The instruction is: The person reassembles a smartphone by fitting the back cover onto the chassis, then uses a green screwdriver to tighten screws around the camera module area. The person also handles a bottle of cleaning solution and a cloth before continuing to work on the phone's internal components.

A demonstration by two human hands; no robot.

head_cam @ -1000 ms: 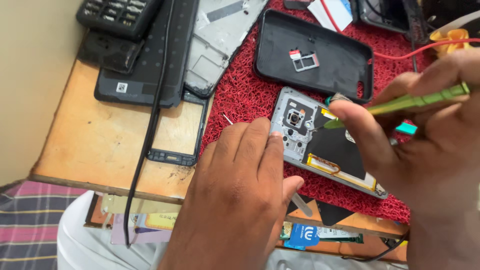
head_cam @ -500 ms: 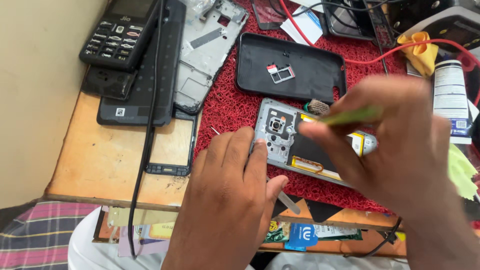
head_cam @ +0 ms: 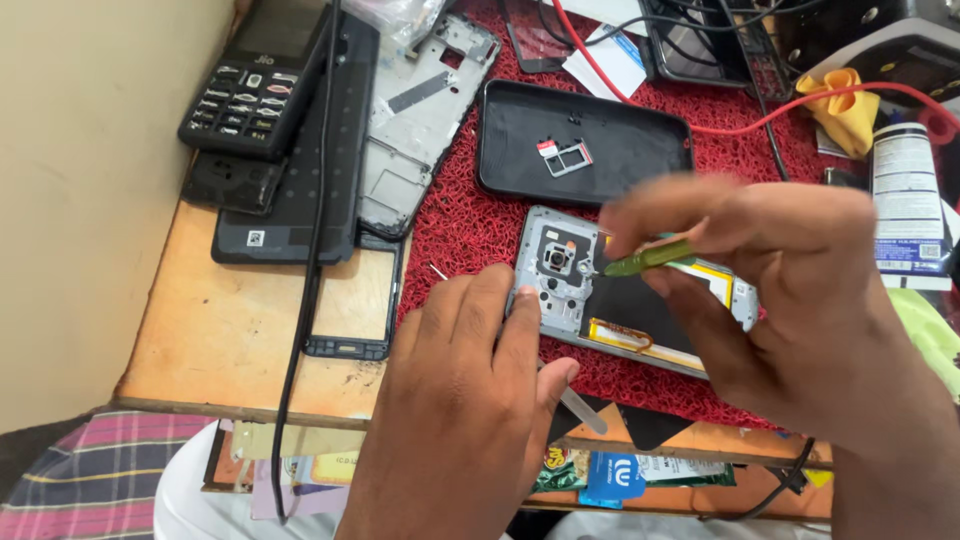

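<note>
While the left hand (head_cam: 470, 400) presses flat to steady the opened phone (head_cam: 630, 300) mid-frame, the right hand (head_cam: 770, 290) pinches a green screwdriver (head_cam: 648, 260) at its camera corner.

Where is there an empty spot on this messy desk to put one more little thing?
The bare wood left of the empty black frame, below the dark phone back, is free. So is the red mat between the black cover and left hand. The top right is crowded with cables.
</note>
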